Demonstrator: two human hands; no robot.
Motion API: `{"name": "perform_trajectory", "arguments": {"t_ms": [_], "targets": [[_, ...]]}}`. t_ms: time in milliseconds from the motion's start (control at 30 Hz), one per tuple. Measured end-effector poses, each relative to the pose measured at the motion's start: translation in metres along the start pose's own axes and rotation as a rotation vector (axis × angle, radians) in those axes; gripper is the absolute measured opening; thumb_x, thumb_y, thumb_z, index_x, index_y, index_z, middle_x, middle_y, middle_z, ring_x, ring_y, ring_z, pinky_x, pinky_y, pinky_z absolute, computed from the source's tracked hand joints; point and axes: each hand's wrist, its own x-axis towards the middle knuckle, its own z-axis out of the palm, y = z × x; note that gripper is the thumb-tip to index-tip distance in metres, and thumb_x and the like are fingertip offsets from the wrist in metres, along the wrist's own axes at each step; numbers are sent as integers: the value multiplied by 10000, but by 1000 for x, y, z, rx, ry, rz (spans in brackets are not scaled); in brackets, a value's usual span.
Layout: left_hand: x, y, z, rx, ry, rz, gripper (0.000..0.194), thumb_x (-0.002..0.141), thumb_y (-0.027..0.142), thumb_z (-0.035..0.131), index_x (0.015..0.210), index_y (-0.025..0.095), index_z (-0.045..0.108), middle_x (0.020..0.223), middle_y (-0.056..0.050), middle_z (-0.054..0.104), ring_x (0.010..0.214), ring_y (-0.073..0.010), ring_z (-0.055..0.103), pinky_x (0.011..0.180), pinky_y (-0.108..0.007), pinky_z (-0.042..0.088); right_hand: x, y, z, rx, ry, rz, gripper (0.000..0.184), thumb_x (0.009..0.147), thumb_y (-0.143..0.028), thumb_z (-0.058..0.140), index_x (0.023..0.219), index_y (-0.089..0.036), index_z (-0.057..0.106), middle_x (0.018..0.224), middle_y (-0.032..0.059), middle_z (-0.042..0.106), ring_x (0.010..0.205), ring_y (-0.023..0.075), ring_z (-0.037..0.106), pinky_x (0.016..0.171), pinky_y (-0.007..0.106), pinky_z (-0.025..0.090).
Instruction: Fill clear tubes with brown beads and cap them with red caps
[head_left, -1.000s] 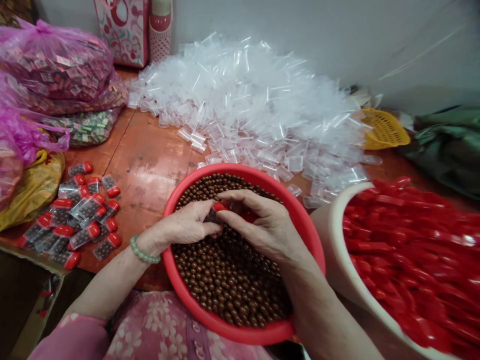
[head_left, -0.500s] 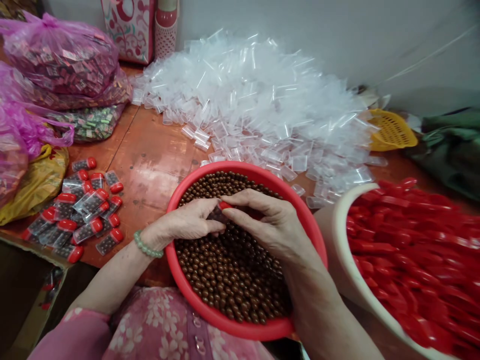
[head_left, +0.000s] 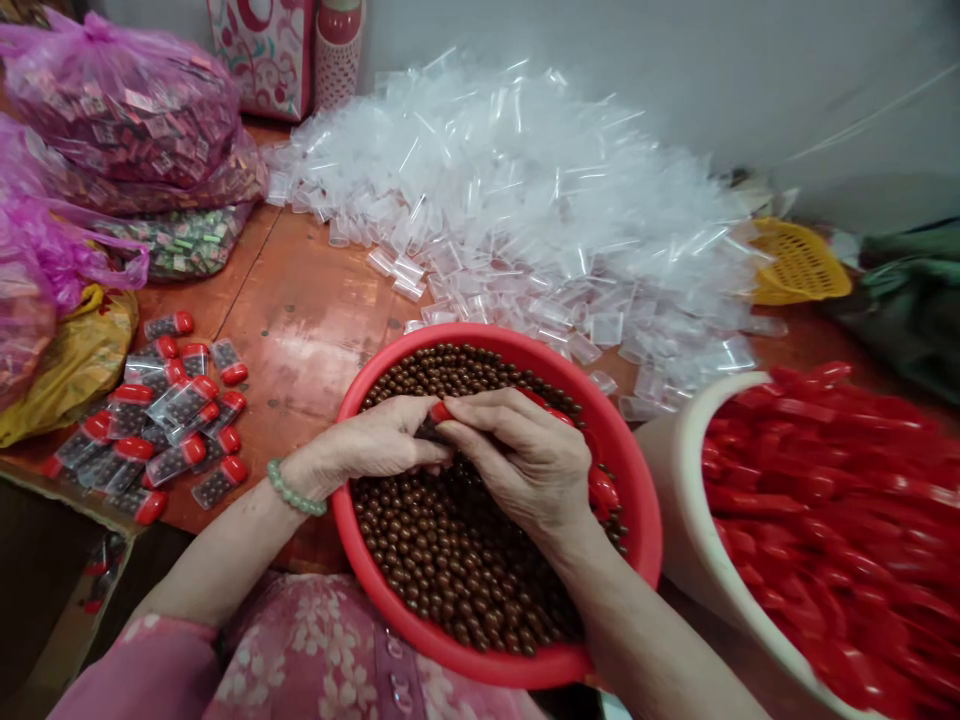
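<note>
Over a red basin (head_left: 450, 335) heaped with brown chocolate-like balls (head_left: 450, 565), my two hands meet at one small container. My left hand (head_left: 379, 437), wearing a green bead bracelet, is closed around the clear container (head_left: 430, 430), which looks dark with balls inside and is mostly hidden by fingers. At its upper end, a red cap (head_left: 440, 411) is pinched by the thumb and fingers of my right hand (head_left: 529, 455). Whether the cap is fully seated I cannot tell. Several loose red caps (head_left: 604, 490) lie on the balls behind my right hand.
Capped, filled containers (head_left: 176, 425) lie in a pile at left. Empty clear containers (head_left: 525, 190) are heaped along the wall. A white bucket (head_left: 694, 470) of red plastic pieces (head_left: 817, 530) stands at right. Pink bags (head_left: 135, 110) and a yellow basket (head_left: 799, 262) flank the heap.
My right hand has turned and shifted slightly left at the cap, uncovering red caps in the basin. My left hand stays nearly still around the container. The view has shifted a little.
</note>
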Motion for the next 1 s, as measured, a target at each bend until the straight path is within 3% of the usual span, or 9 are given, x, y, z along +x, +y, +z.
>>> {"name": "perform_trajectory", "arguments": {"t_ms": [133, 267, 367, 467, 600, 700, 833, 933, 1000], "targets": [[-3, 2, -3, -79, -11, -15, 177, 697, 154, 626, 857, 136, 554, 636, 34, 554, 555, -74, 498, 531, -199, 386, 3, 2, -5, -13, -85, -80, 249, 826, -138, 679, 1061, -219, 683, 902, 61, 691, 794, 170, 679, 687, 301, 586], [-4, 3, -9, -351, -47, -65, 314, 624, 247, 676, 907, 132, 599, 694, -11, 635, 576, -99, 577, 527, -204, 441, 5, -1, -12, -34, -143, -97, 354, 835, -181, 682, 1182, -224, 624, 987, 87, 666, 879, 192, 668, 747, 334, 586], [-2, 2, -8, -472, -7, -98, 342, 722, 457, 632, 817, 129, 606, 633, -20, 618, 526, -104, 576, 483, -205, 440, 4, -2, -11, -79, -163, -106, 388, 839, -228, 686, 1215, -203, 591, 1029, 110, 649, 927, 212, 659, 783, 363, 584], [-1, 1, -3, -393, 64, -73, 495, 791, 616, 557, 781, 123, 607, 585, -3, 568, 463, -73, 512, 408, -174, 356, 2, -1, -4, -115, -152, -112, 350, 850, -230, 671, 1186, -181, 585, 1010, 112, 642, 921, 213, 656, 779, 361, 585], [-1, 2, 4, -333, 193, 7, 479, 786, 601, 586, 845, 126, 608, 611, 15, 550, 452, -51, 474, 384, -155, 282, 6, -2, 6, -153, -106, -104, 208, 862, -145, 628, 1068, -163, 610, 928, 89, 638, 844, 184, 657, 730, 314, 582], [-3, 3, 6, -341, 281, 43, 425, 809, 561, 553, 768, 138, 568, 573, 27, 514, 434, -49, 450, 377, -152, 262, 11, -4, 10, -151, -122, -122, 174, 860, -137, 626, 1031, -165, 614, 904, 78, 638, 818, 178, 657, 709, 301, 580], [-4, 4, 6, -336, 291, 87, 392, 828, 525, 529, 720, 148, 534, 557, 28, 502, 433, -53, 443, 370, -156, 245, 15, -6, 8, -137, -132, -114, 190, 862, -134, 619, 1048, -175, 625, 917, 81, 643, 837, 182, 658, 728, 311, 581], [-2, 5, 4, -304, 266, 113, 404, 849, 533, 506, 751, 144, 560, 551, 19, 531, 436, -59, 463, 378, -165, 272, 15, -4, 1, -13, -155, -11, 280, 849, -177, 653, 1128, -201, 630, 1005, 84, 668, 925, 197, 668, 813, 344, 579], [1, 6, 2, -295, 265, 87, 417, 860, 533, 497, 759, 136, 572, 570, 0, 569, 446, -64, 492, 391, -171, 303, 14, -1, -6, 156, -128, 140, 357, 834, -207, 678, 1183, -240, 613, 1049, 60, 684, 963, 196, 674, 840, 348, 577]]}}
